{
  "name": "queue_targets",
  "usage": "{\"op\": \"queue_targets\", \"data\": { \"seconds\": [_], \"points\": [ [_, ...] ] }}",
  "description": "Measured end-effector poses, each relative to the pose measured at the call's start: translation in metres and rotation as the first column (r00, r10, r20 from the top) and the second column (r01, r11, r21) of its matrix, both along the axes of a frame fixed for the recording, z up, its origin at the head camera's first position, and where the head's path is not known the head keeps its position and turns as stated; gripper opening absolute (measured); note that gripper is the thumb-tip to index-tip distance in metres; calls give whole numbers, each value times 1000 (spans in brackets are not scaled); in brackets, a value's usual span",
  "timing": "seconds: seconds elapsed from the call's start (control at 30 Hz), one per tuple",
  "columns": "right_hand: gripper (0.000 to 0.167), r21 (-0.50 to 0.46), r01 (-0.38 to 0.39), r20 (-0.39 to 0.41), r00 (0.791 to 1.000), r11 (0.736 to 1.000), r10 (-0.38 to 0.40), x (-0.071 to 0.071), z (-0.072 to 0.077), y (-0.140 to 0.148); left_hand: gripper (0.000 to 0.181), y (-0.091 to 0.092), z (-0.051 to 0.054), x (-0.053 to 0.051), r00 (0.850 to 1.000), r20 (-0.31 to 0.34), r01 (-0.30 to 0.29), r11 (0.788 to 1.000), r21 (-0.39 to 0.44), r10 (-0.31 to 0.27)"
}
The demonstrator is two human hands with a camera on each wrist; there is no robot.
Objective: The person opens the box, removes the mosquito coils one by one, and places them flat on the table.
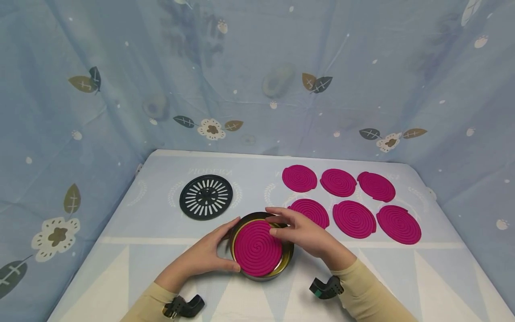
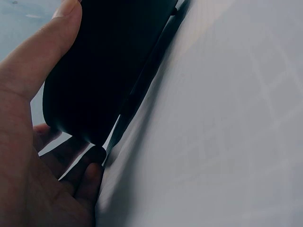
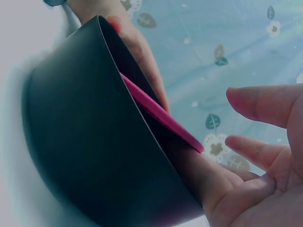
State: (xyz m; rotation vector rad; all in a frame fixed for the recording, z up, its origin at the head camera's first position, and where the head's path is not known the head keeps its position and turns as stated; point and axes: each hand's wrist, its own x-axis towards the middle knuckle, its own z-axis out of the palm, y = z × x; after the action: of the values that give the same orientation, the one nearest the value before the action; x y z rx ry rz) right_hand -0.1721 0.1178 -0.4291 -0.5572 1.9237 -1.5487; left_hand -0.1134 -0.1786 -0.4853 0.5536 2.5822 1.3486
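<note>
A round tin (image 1: 290, 259), dark outside and gold inside, stands on the table in front of me. My left hand (image 1: 205, 254) grips its left side, thumb near and fingers on the far side. In the tin's mouth lies a magenta mosquito coil (image 1: 257, 248); the right wrist view shows this coil (image 3: 163, 116) tilted, one edge raised above the rim. My right hand (image 1: 301, 232) is over the tin's right side, fingers spread and fairly straight. One finger (image 3: 199, 172) reaches into the tin under the coil's raised edge; two others stand apart from it.
Several more magenta mosquito coils (image 1: 354, 219) lie in two rows at the right back of the table. A black slotted round lid (image 1: 206, 197) lies at the left back. Blue patterned cloth (image 1: 257, 89) hangs behind the table.
</note>
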Motion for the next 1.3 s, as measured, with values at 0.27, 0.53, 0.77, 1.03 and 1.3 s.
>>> {"op": "queue_targets", "data": {
  "seconds": [0.27,0.53,0.77,1.03,1.3],
  "points": [
    [67,-78,-4,112,994,997,13,4,-1,10,117,0,0,0,1000,6,-3,1000,-6,3],
    [71,-109,-48,174,982,993,67,9,0,16,117,1,1,1,1000,4,-7,1000,-15,7],
    [66,-76,-42,180,982,996,55,13,-1,17,118,1,3,1,1000,2,-6,1000,-15,6],
    [65,-55,-5,133,991,998,12,16,-4,14,117,1,2,1,1000,3,-7,1000,-17,7],
    [63,-52,26,121,992,998,-20,16,-7,15,118,1,3,1,1000,12,-9,1000,-17,9]
  ]
}}
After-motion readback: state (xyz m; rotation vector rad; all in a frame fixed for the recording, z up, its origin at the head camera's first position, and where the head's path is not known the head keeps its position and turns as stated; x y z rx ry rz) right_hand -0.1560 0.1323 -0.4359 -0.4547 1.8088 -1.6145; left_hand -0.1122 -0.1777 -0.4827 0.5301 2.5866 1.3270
